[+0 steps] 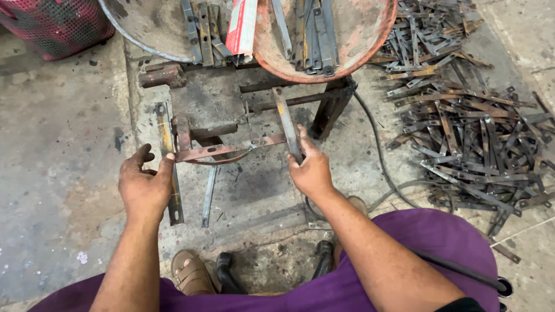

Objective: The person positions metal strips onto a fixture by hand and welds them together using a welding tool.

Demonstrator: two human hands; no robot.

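The concrete floor (58,150) is spreading bare and open well to the left of the low rusty metal jig (231,124), giving free room on that side. To the right of the jig, a wide pile of flat metal strips (474,127) is crowding the floor out to the picture's right edge, leaving only a narrow lane where a dark cable (378,156) is curving down past the jig's leg. Above the jig, two shallow pans are overlapping its far edge: a grey pan (144,29) on the left and a rust-red pan (370,29) on the right, both holding more strips. A red mesh basket (55,26) is sitting far up and left of the jig, well apart from it.

The right hand (312,170) is closing around the lower end of a flat metal strip (286,124) lying up across the jig's right side. The left hand (144,185) is lying loosely open, fingers curled, thumb and palm pressing on a long yellow-stained strip (167,167) along the jig's left edge. Just below the jig, a sandalled foot (188,271) is resting beside purple cloth (428,242)
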